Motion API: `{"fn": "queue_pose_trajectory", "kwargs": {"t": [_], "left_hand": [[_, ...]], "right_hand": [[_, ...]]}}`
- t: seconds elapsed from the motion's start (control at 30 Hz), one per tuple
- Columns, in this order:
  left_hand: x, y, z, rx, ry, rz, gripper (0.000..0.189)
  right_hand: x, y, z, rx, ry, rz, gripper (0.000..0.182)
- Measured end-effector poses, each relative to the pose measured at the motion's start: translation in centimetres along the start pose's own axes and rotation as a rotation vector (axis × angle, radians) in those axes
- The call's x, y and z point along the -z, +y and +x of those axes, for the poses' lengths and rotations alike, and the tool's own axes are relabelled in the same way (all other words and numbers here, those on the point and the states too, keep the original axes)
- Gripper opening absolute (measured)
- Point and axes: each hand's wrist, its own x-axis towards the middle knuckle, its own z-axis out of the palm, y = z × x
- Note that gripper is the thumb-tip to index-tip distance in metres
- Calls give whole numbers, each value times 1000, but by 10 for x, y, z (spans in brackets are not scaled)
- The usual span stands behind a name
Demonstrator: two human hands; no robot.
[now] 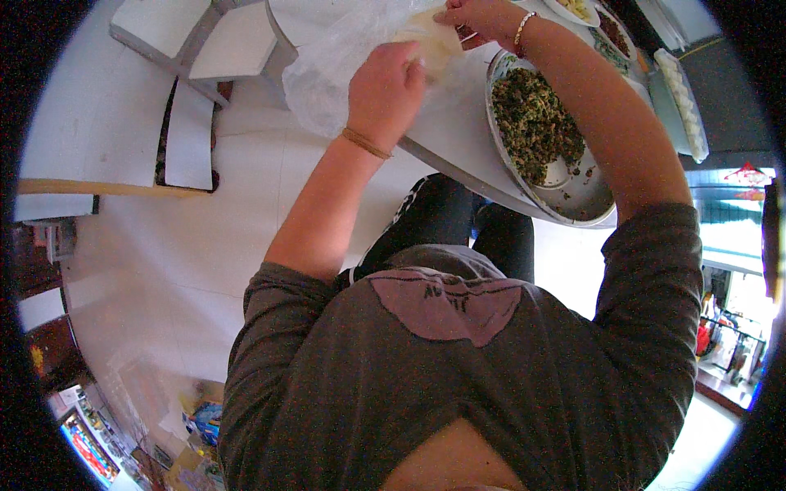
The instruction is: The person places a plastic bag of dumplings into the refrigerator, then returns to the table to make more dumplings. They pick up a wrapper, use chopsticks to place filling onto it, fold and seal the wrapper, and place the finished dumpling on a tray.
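Note:
Between my hands, near the top edge, is a thin pale dough wrapper [439, 46], partly blurred. My left hand [388, 89] has its fingers curled at the wrapper's near left edge. My right hand [476, 19] pinches its far right edge between thumb and fingers. Beneath and left of the wrapper, a crumpled clear plastic bag [325, 70] lies over the table edge. Close by my right forearm stands a large round metal bowl [586, 199], tilted in view, holding chopped green and brown filling [531, 123]. The forearm hides part of its right side.
Plates of food [614, 37] stand beyond my right forearm, beside a tray of white pieces in clear plastic [681, 104]. The table's curved rim [454, 169] runs above my legs. White stools [236, 46] stand at the upper left.

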Motion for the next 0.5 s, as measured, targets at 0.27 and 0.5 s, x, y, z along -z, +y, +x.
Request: {"fn": "queue_pose_trajectory", "kwargs": {"t": [0.27,0.5], "left_hand": [[7,7,15,286,1,-334,22],[11,8,13,441,-47,-506,28]], "right_hand": [[-21,0,-3,58,-147,134,23],[-19,6,-5,92,-195,208,19]]}}
